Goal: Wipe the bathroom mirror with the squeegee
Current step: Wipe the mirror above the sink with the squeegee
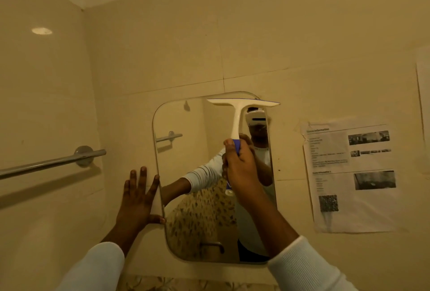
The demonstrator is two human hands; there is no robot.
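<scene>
It was a small bathroom, plainly enough: glossy cream tiles [162, 46] ran up both walls to the ceiling, a chrome towel bar [51, 162] was fixed to the left wall, a frameless round-cornered mirror [186, 162] hung ahead, and a printed sheet [349, 174] was taped beside it.

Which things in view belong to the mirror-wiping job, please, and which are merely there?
In use: squeegee, gripped by the right hand; mirror, its left edge touched by the left hand.
Just there: towel bar; printed sheet.
</scene>
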